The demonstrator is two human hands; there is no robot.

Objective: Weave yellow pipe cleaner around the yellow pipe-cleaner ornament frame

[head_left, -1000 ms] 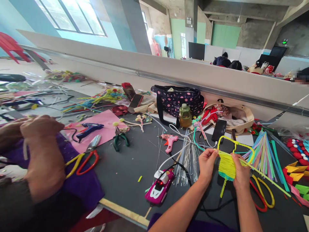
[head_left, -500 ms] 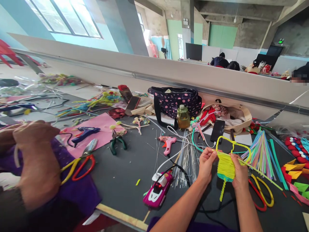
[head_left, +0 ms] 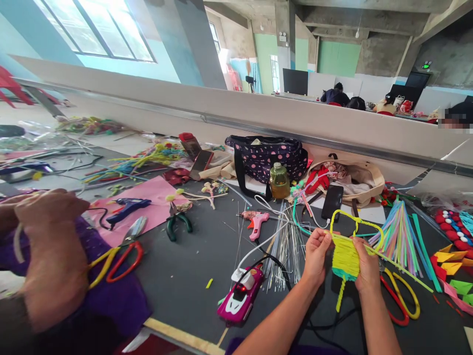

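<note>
Between my hands is a small yellow woven piece [head_left: 346, 254] of pipe cleaners, with a green band low on it, a twisted stem pointing down and bent loops on top. My left hand [head_left: 317, 249] pinches its upper left edge, thumb and fingers together. On the right side, my right hand [head_left: 367, 261] grips the piece with the thumb on its front. A loose yellow pipe cleaner [head_left: 406, 270] runs out from under the right hand toward the lower right. Scissors [head_left: 401, 298] with red and yellow handles lie beside my right wrist.
A purple power strip [head_left: 240, 301], a pink glue gun [head_left: 255, 222] and thin wires [head_left: 286, 251] lie left of my hands. Pastel pipe cleaners [head_left: 399, 239] fan out at right. A co-worker's arm [head_left: 51, 256] is at far left, near other scissors [head_left: 111, 261] and green-handled pliers [head_left: 177, 224].
The view has shifted slightly. Both hands keep the same grip on the yellow piece, which has hardly moved.
</note>
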